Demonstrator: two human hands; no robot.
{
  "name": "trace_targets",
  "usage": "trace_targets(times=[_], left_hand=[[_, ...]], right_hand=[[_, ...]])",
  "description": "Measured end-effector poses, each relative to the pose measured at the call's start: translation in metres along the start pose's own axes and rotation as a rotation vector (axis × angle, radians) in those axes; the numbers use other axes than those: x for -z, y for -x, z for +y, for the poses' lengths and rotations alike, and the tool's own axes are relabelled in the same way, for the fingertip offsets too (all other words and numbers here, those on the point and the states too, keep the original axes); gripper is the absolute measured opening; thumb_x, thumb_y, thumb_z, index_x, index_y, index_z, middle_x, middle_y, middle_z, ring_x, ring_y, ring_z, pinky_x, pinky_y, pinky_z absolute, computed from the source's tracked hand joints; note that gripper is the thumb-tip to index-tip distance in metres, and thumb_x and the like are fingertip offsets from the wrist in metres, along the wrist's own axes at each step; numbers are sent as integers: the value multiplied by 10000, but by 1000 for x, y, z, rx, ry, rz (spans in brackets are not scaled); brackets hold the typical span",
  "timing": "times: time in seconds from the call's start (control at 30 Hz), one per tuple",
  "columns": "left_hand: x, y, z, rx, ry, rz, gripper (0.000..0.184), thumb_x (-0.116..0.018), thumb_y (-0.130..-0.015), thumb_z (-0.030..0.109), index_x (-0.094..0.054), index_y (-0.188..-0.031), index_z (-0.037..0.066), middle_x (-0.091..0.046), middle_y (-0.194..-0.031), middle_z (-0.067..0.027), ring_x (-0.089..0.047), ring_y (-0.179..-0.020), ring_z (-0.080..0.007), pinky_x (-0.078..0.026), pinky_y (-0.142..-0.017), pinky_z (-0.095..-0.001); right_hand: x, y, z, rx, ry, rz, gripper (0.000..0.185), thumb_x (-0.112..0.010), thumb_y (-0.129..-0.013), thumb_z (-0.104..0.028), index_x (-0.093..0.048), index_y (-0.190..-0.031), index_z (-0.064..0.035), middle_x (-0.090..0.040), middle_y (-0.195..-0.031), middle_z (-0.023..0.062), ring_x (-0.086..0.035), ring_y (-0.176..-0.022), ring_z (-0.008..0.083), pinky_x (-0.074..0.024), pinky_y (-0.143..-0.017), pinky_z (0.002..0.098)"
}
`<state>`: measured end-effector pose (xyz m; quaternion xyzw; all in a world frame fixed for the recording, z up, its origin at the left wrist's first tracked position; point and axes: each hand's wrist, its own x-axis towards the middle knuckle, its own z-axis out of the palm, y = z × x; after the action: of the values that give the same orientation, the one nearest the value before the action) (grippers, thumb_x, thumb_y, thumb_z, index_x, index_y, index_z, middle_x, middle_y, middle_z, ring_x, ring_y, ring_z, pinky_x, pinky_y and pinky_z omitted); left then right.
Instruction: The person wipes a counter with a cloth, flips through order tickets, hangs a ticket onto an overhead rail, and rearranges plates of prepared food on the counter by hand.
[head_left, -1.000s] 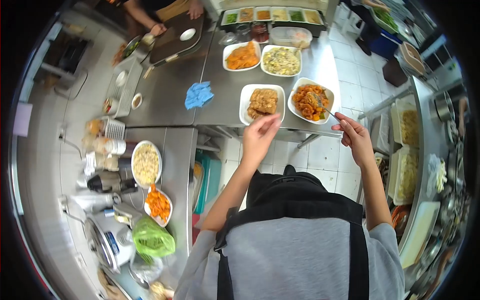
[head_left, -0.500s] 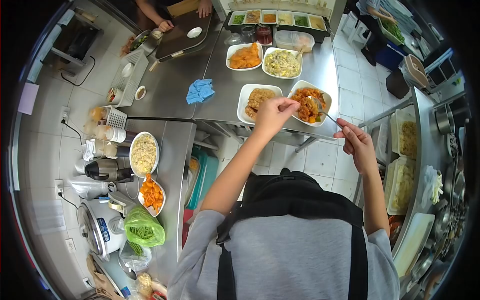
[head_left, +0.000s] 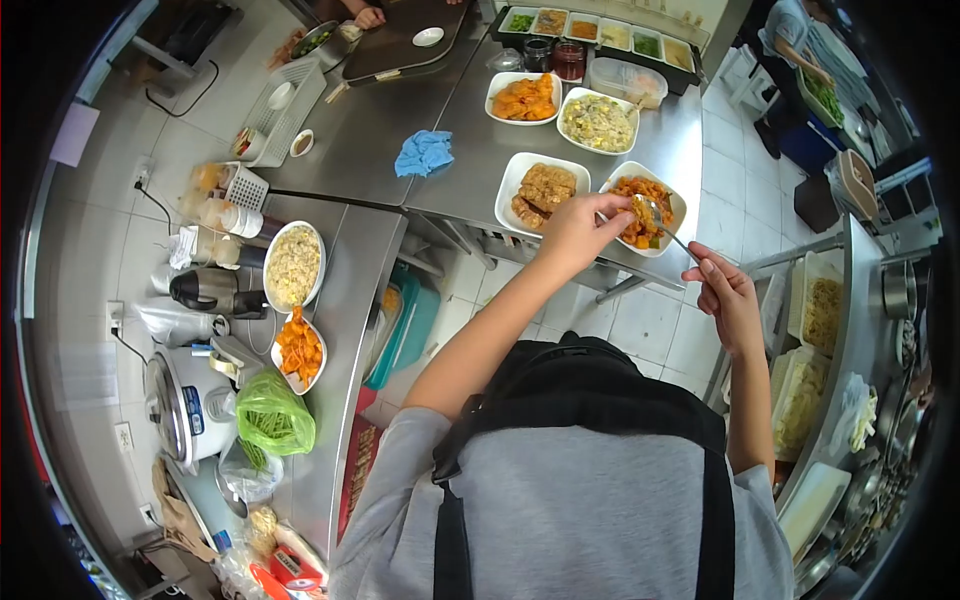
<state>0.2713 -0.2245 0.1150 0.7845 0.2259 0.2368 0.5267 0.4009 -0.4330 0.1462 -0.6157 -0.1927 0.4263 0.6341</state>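
This is a working kitchen: a stainless-steel table carries white dishes of cooked food and a rack of small ingredient tubs, a rice cooker stands by the tiled wall, and another person handles greens. The clutter at far right seems to be pots and pans, though the edge is dark.

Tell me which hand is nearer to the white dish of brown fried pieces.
Left. The left hand is by the near right corner of the white dish; the right hand is farther right, holding the spoon.
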Motion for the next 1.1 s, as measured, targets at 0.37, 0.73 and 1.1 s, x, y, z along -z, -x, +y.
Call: trace_targets(times=[0.37,0.73,1.1], left_hand=[[61,72,-49,223,5,132,239,-670,-829,257,-682,-801,20,-593,-596,-13,-509,-540,-57,-401,-516,-232],[88,377,-267,1503,-843,-228,571,-633,-721,603,-688,-964,89,-658,-1053,-126,-625,-1004,-286,-514,-813,-412],[92,469,-256,1511,-309,-727,459,-635,-725,199,-607,-1181,154,-613,-1172,-127,-579,-1091,-268,-475,-899,-404]], right_hand=[[8,-18,14,236,402,253,280,-538,-914,-106,-608,-1183,-79,-674,-800,27,-441,-518,60,-385,-486,217],[25,-69,42,615,858,376,335,-562,-880,-36,-616,-1189,-153,-702,-841,35,-579,-587,73,-477,-561,239],[-57,-274,-72,708,898,227,297,-515,-930,-230,-620,-1159,-73,-695,-878,62,-468,-508,93,-410,-513,239]])
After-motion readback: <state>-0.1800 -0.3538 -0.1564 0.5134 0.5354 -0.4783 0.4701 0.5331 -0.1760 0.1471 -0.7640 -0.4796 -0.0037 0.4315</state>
